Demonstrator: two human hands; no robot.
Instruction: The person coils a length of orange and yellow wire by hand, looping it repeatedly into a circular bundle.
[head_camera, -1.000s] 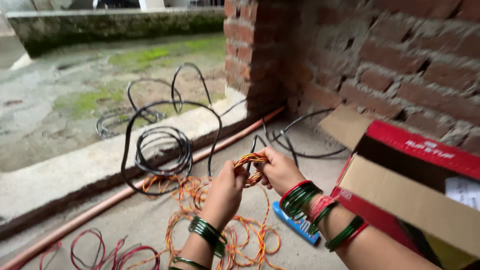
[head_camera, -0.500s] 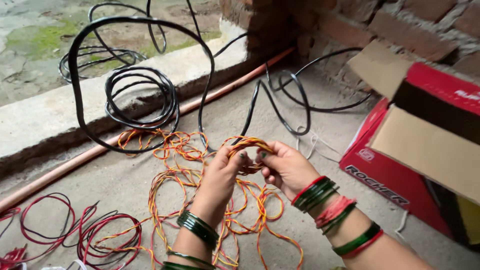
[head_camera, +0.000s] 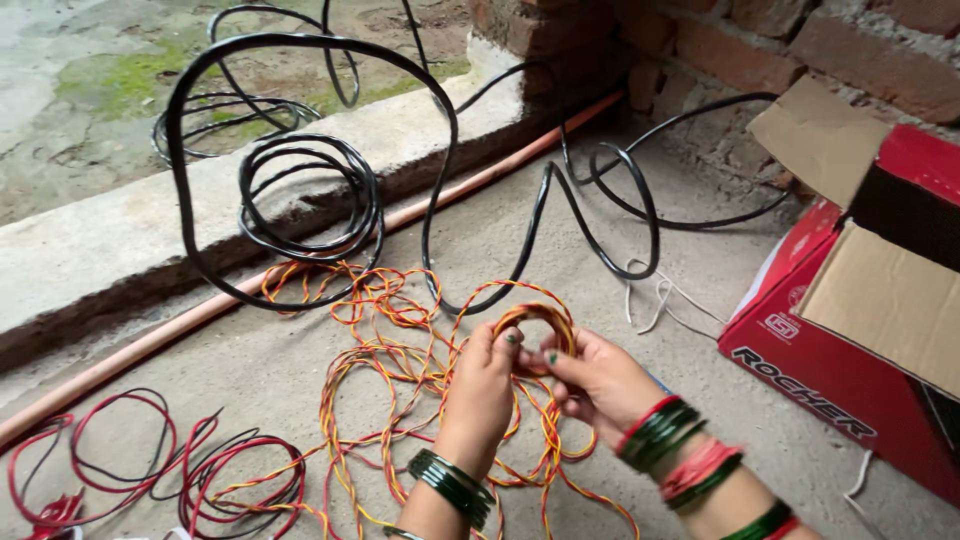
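Both hands, left hand (head_camera: 482, 385) and right hand (head_camera: 597, 377), pinch a small wire coil (head_camera: 535, 322); loops should stay even, slack untangled.

An unfinished building, a site of wiring work: a bare brick wall (head_camera: 800, 40) with rough mortar, a raw concrete floor (head_camera: 250, 370), an open side onto mossy ground (head_camera: 110, 80), a conduit pipe (head_camera: 200, 312) along the sill, and loose wire coils (head_camera: 300, 190) beside a carton (head_camera: 850, 330).
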